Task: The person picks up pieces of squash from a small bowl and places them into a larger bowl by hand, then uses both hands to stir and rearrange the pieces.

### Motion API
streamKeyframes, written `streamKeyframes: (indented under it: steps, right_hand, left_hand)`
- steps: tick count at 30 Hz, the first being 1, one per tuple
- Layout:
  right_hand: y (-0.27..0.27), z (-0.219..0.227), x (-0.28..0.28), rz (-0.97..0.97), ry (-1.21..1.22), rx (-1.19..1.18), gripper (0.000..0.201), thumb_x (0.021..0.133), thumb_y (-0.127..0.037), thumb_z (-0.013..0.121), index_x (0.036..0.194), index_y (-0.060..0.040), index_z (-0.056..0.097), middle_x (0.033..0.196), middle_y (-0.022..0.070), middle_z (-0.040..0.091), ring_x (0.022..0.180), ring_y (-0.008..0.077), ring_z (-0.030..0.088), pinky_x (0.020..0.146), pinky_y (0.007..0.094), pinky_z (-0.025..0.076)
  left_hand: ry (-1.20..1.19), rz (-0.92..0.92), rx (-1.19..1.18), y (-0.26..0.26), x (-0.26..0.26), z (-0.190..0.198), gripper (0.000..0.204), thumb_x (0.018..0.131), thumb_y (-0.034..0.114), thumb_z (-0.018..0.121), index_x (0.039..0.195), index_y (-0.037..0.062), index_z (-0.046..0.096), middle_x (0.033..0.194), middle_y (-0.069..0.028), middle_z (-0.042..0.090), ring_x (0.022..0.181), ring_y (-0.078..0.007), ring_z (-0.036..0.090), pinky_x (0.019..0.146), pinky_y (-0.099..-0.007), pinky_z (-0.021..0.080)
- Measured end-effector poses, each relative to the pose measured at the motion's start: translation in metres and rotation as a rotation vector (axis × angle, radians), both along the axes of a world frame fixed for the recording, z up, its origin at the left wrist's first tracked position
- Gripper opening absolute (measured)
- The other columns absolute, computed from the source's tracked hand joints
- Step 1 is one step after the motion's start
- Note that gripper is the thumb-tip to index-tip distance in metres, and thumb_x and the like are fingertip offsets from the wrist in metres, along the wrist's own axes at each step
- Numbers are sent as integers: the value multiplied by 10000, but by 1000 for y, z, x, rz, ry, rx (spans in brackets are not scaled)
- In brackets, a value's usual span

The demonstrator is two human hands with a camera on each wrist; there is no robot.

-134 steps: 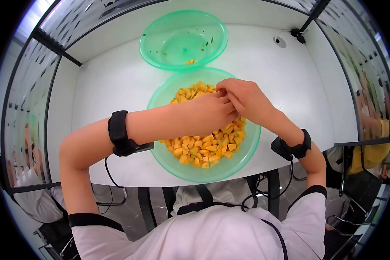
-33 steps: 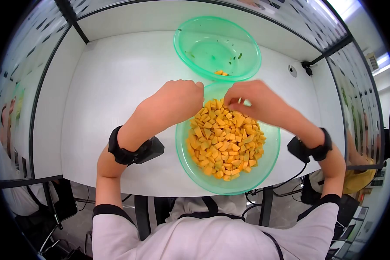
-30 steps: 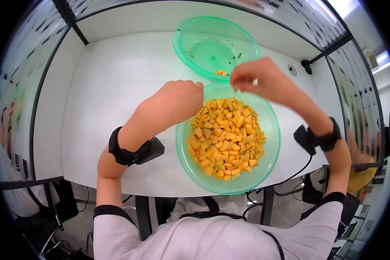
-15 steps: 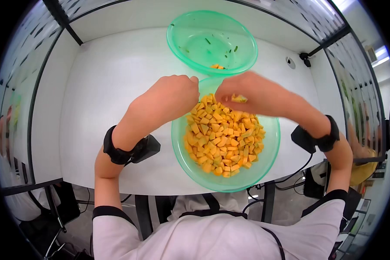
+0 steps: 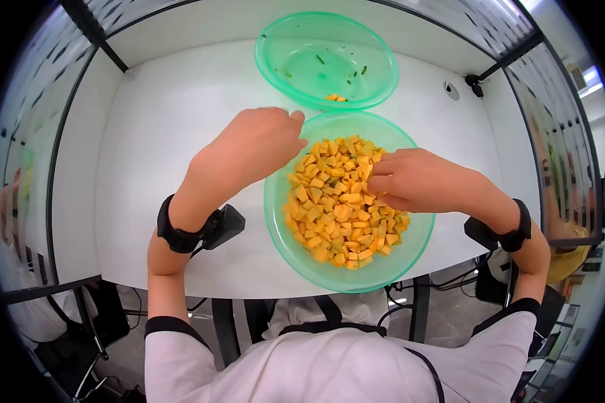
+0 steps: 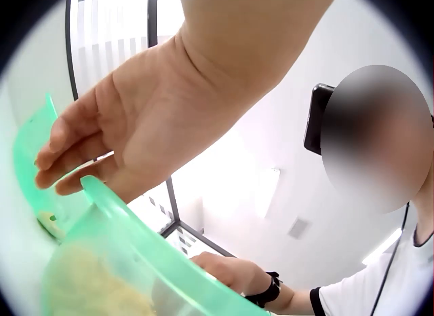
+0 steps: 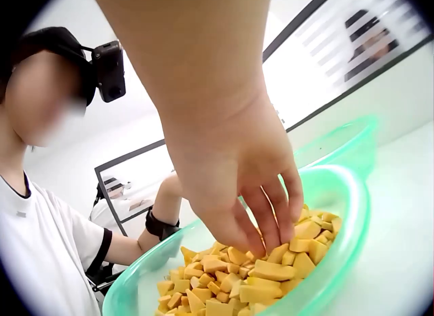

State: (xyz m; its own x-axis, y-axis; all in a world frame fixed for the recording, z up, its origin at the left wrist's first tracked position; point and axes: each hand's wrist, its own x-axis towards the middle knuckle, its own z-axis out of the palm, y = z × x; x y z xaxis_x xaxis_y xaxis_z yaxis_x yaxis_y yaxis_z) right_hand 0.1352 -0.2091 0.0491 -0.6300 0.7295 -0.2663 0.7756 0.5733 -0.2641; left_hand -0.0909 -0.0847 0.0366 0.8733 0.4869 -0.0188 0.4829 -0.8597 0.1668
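Observation:
A pale green translucent bowl [image 5: 281, 258] holds a heap of yellow-orange diced pumpkin [image 5: 339, 225], some pieces with greenish edges. My right hand [image 5: 427, 181] reaches in over the right side of the heap. In the right wrist view its fingers [image 7: 270, 211] point down, fairly straight, and their tips touch the pieces. At the bowl's far left rim is my left hand [image 5: 252, 144], palm toward the bowl. The left wrist view shows the left fingers [image 6: 71, 136] extended and loose beside the rim, holding nothing.
Behind the full bowl, a second green bowl [image 5: 289, 84] contains a few pumpkin pieces and dark green bits. Both stand on a white desk [image 5: 175, 101] enclosed by low partitions [image 5: 74, 161]. A cable hole [image 5: 451, 90] is at the back right.
The right hand, earlier at the bowl's far side with a yellow-green piece at its fingers, has come nearer and right onto the heap. The left hand stays by the rim, its fingers looser.

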Motion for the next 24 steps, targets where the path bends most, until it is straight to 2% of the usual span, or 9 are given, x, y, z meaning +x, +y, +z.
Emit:
streamKeyframes:
  steps: [2, 3, 7, 10, 12, 13, 16, 19, 24]
  right_hand:
    - [-1, 3, 1, -23, 51, 80, 60, 802, -88, 567, 836, -39, 570, 799, 83, 561, 826, 274, 573, 712, 384, 482]
    - [0, 4, 1, -38, 76, 123, 58, 807, -88, 564, 835, -38, 567, 803, 83, 562, 827, 274, 575, 715, 386, 482]
    - [6, -2, -5, -39, 116, 76, 160, 825, -98, 609, 978, -56, 590, 946, 58, 577, 915, 254, 579, 745, 367, 495]
    - [8, -23, -10, -25, 218, 36, 210, 830, -81, 595, 1038, -56, 604, 990, 68, 569, 952, 253, 575, 775, 362, 502]
    - [8, -33, -9, 6, 218, 46, 242, 836, -69, 584, 1077, -58, 611, 1013, 73, 565, 976, 245, 570, 793, 355, 506]
    - [7, -33, -9, -10, 262, 14, 263, 832, -69, 541, 1079, -58, 629, 1012, 76, 580, 1006, 247, 553, 843, 354, 479]
    - [0, -38, -7, 31, 203, 164, 303, 811, -33, 576, 1108, -77, 617, 1004, 70, 546, 978, 253, 557, 846, 348, 491]
    - [-4, -45, -9, -9, 216, 186, 323, 768, -6, 575, 1081, -78, 614, 993, 73, 535, 976, 264, 545, 848, 355, 483]
    - [-3, -42, -1, -34, 282, 154, 234, 754, 27, 563, 971, -61, 576, 984, 84, 530, 977, 273, 534, 809, 375, 477]
  left_hand:
    - [-283, -101, 215, 3, -4, -10, 170, 873, 161, 599, 958, 26, 542, 895, -102, 593, 753, -304, 593, 664, -400, 492]
    - [-362, -131, 201, -2, -3, 1, 180, 815, 105, 643, 975, 61, 572, 985, -55, 571, 806, -275, 600, 682, -379, 502]
    - [-27, -422, -13, -17, 11, 19, 144, 801, 84, 630, 940, 70, 599, 903, -42, 578, 837, -229, 608, 681, -355, 511]
    - [199, -498, -43, -17, 28, -4, 117, 810, 81, 618, 926, 69, 607, 885, -39, 580, 841, -217, 606, 682, -349, 516]
    - [108, -551, -68, -13, 30, -14, 107, 816, 88, 613, 922, 70, 611, 891, -34, 578, 851, -213, 604, 682, -345, 519]
    - [63, -578, -83, -11, 30, -19, 103, 819, 92, 611, 920, 71, 613, 894, -31, 577, 856, -211, 603, 682, -343, 520]
    - [-16, -593, -73, -10, 28, -29, 116, 810, 89, 573, 908, 68, 631, 901, -56, 586, 854, -235, 615, 667, -367, 524]
    - [-17, -539, -67, -15, 27, -29, 121, 798, 108, 593, 908, 74, 632, 913, -43, 588, 847, -231, 615, 665, -364, 523]
    - [70, -396, -79, -25, 29, -19, 159, 774, 144, 669, 924, 104, 631, 912, -27, 571, 836, -214, 602, 671, -354, 515]
